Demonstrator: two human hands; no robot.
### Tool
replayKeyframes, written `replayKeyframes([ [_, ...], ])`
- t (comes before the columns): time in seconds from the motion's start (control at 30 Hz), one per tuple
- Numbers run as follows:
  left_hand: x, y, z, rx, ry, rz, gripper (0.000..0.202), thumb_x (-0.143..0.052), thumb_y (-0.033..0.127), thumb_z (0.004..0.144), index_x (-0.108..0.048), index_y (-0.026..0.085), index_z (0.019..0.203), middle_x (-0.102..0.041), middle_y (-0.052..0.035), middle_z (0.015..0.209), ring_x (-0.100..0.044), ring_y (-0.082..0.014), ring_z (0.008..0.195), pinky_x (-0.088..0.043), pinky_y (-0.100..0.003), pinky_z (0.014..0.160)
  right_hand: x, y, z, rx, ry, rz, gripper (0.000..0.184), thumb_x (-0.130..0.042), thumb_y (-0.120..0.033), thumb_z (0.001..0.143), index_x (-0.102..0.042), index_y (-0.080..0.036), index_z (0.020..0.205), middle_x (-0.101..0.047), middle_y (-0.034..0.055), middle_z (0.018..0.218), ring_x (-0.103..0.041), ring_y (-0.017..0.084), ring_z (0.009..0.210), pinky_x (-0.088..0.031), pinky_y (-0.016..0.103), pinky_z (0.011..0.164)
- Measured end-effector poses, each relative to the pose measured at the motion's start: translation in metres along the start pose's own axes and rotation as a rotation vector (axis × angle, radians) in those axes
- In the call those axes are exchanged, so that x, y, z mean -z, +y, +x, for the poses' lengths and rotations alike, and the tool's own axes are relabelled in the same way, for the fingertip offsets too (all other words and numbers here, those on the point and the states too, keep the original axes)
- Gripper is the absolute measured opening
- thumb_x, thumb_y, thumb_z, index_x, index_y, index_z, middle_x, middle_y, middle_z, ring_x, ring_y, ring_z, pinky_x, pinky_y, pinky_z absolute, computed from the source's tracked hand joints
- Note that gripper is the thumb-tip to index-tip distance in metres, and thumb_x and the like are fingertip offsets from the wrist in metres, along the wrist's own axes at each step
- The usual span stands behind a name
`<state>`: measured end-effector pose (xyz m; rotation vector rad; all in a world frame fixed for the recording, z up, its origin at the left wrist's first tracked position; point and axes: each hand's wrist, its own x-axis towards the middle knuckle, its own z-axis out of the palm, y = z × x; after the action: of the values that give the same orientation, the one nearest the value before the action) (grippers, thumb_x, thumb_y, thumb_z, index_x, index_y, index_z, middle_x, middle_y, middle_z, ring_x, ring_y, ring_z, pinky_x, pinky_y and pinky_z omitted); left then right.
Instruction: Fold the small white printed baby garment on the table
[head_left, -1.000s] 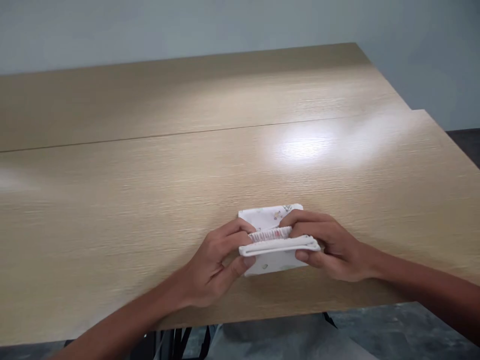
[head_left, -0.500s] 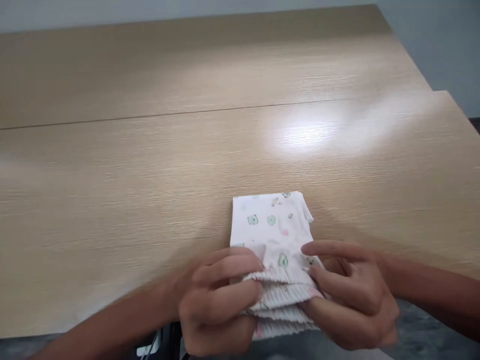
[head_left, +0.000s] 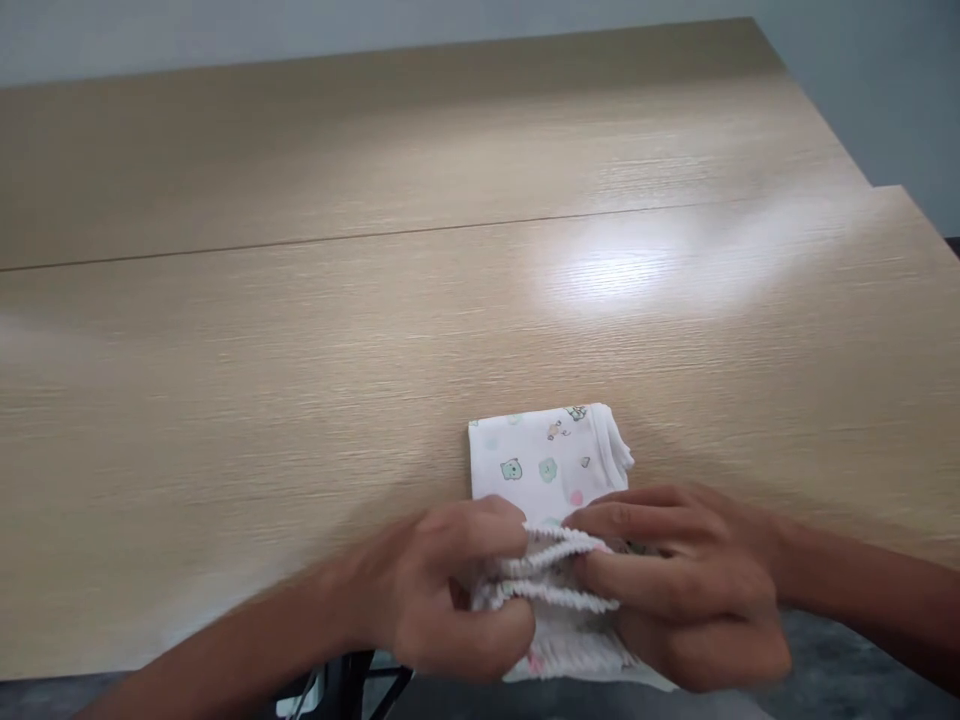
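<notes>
No legible writing; the small white folded cotton garment (head_left: 547, 470) carries tiny green and pink animal prints. It lies at the near edge of the light wooden table (head_left: 300, 350). Left hand (head_left: 442, 590) and right hand (head_left: 675, 580) both pinch its ribbed hem.

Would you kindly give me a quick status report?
Left hand and right hand both pinch the folded garment at its ribbed edge. Garment on wooden table. Nothing obstructing.

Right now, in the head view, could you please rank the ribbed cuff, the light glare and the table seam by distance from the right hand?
1. Ribbed cuff: pinched in the right hand, near edge.
2. Light glare: beyond, mid-table.
3. Table seam: farthest, running across behind.
</notes>
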<state>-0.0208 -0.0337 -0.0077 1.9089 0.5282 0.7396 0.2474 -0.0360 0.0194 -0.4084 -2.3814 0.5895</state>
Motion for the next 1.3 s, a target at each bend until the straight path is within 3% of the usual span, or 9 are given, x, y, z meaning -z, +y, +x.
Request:
replayKeyframes([
  [0.17,0.008,0.002,0.013,0.119,0.104,-0.062,0.05,-0.072,0.019,0.086,-0.047,0.031,0.128,-0.048,-0.0084,0.132,-0.054,-0.0236,0.121,-0.057,-0.034,0.091,0.002,0.003,-0.008,-0.188,0.004,-0.12,0.016,-0.048,-0.016,0.102,-0.055,-0.015,0.116,-0.064,0.0166,0.122,-0.068,0.021,0.103,-0.061,0.029,0.082],
  [0.37,0.023,0.003,0.027,0.373,0.026,-0.168,0.029,-0.054,0.029,0.101,-0.05,0.028,0.13,-0.058,-0.004,0.11,-0.057,-0.0124,0.084,-0.049,-0.021,0.07,-0.003,0.012,-0.009,-0.313,0.0,-0.011,0.042,-0.043,-0.006,0.096,-0.046,-0.02,0.135,-0.049,0.0173,0.139,-0.055,0.023,0.125,-0.056,0.036,0.094],
  [0.6,0.013,-0.012,0.02,0.203,0.181,-0.084,0.031,-0.059,0.019,0.097,-0.051,0.024,0.127,-0.056,-0.0062,0.109,-0.056,-0.0112,0.081,-0.047,-0.018,0.06,0.002,0.013,0.0,-0.402,0.106,0.14,0.033,-0.05,-0.017,0.099,-0.051,-0.017,0.132,-0.062,0.0145,0.12,-0.063,0.023,0.11,-0.057,0.031,0.084],
  [0.7,0.012,-0.019,0.019,0.013,0.268,0.013,0.041,-0.063,0.01,0.092,-0.05,0.025,0.128,-0.056,-0.0089,0.121,-0.057,-0.0192,0.108,-0.056,-0.026,0.077,0.002,0.017,0.001,-0.505,0.232,0.184,0.028,-0.052,-0.014,0.098,-0.056,-0.02,0.125,-0.066,0.0095,0.11,-0.066,0.02,0.097,-0.057,0.028,0.075],
  [0.8,0.014,-0.019,0.02,-0.095,0.343,0.004,0.047,-0.068,0.011,0.089,-0.048,0.027,0.129,-0.055,-0.0077,0.127,-0.056,-0.022,0.118,-0.058,-0.039,0.093,0.001,0.018,0.001,-0.432,0.34,0.168,0.032,-0.055,-0.008,0.093,-0.057,-0.02,0.123,-0.065,0.0099,0.112,-0.065,0.023,0.105,-0.058,0.034,0.085],
  [0.93,0.018,-0.016,0.021,-0.028,0.194,0.133,0.063,-0.071,0.033,0.09,-0.037,0.026,0.143,-0.037,-0.0149,0.15,-0.037,-0.0338,0.141,-0.041,-0.059,0.112,-0.002,0.017,-0.002,-0.335,0.31,-0.118,0.041,-0.059,-0.007,0.091,-0.055,-0.022,0.129,-0.056,0.0137,0.131,-0.058,0.027,0.12,-0.054,0.042,0.097],
  [1.03,0.021,-0.013,0.022,0.166,0.015,0.375,0.076,-0.065,0.041,0.095,-0.02,0.026,0.154,-0.02,-0.0158,0.161,-0.02,-0.0342,0.149,-0.029,-0.059,0.119,-0.004,0.022,-0.004,-0.455,0.192,-0.241,0.044,-0.058,-0.017,0.096,-0.048,-0.021,0.139,-0.045,0.0166,0.144,-0.047,0.033,0.133,-0.049,0.051,0.104],
  [1.13,0.024,-0.011,0.023,0.208,-0.033,0.434,0.069,-0.056,0.035,0.1,-0.015,0.028,0.156,-0.03,-0.0135,0.157,-0.032,-0.0297,0.144,-0.035,-0.051,0.118,-0.004,0.03,-0.006,-0.526,0.085,-0.179,0.048,-0.055,-0.025,0.099,-0.041,-0.018,0.145,-0.052,0.0166,0.137,-0.049,0.033,0.128,-0.047,0.054,0.104],
  [1.3,0.028,-0.013,0.025,0.134,0.061,0.316,0.054,-0.054,0.028,0.1,-0.03,0.025,0.149,-0.05,-0.0111,0.134,-0.053,-0.0228,0.117,-0.048,-0.038,0.098,-0.003,0.031,-0.004,-0.395,0.093,-0.085,0.046,-0.056,-0.022,0.096,-0.044,-0.018,0.14,-0.061,0.014,0.119,-0.059,0.027,0.106,-0.054,0.043,0.088],
])
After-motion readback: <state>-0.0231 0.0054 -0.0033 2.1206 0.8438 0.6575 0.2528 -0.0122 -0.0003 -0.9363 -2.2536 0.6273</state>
